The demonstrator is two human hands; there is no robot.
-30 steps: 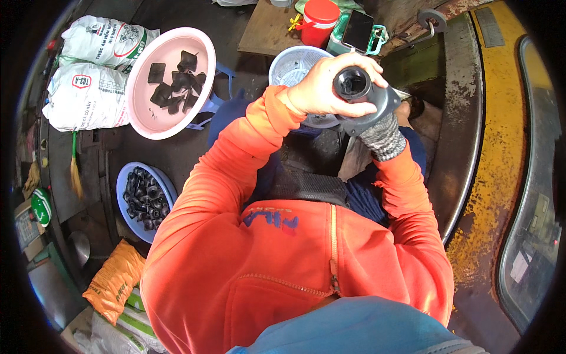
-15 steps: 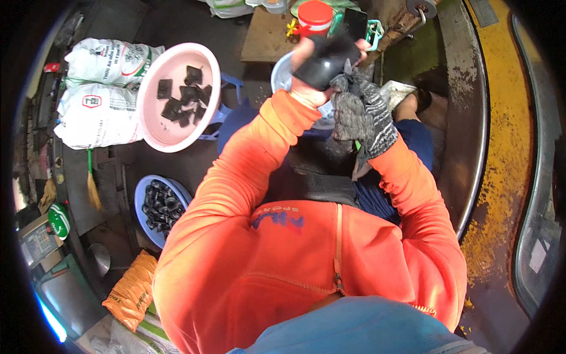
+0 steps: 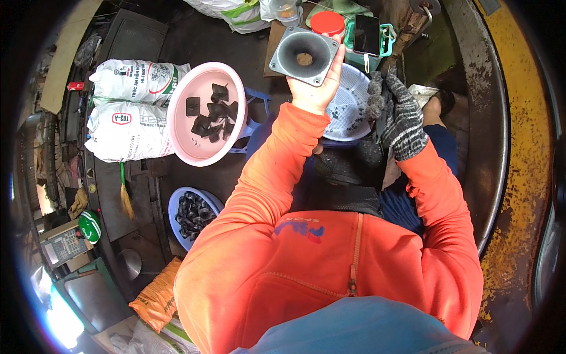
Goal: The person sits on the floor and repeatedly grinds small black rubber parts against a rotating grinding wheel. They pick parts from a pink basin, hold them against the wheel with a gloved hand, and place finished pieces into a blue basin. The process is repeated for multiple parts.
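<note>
My bare left hand (image 3: 314,97) holds up a dark grey speaker horn (image 3: 290,58) with a square flange, corner holes and a flared mouth around a central opening. The palm is beneath it and fingers grip its right edge. My right hand (image 3: 404,121), in a grey-and-black knit glove, is closed apart from the horn, to its lower right. A thin pointed tip (image 3: 389,69) shows at its fingers; the rest of what it holds is hidden. Between and beyond my hands sits a pale blue basket (image 3: 350,85) with small black scraps in it.
A pink basin (image 3: 177,127) with several black square pieces stands at left, near white sacks (image 3: 132,133). Below it is a blue tub (image 3: 175,218) of dark parts. A red-lidded jar (image 3: 328,23) and a phone (image 3: 367,35) are at the far side. A metal-edged wall (image 3: 501,153) runs along the right.
My hands have moved apart: the left has shifted back left with the horn, now turned mouth up. My gloved right hand has drawn off it to the right. The basket now shows more.
</note>
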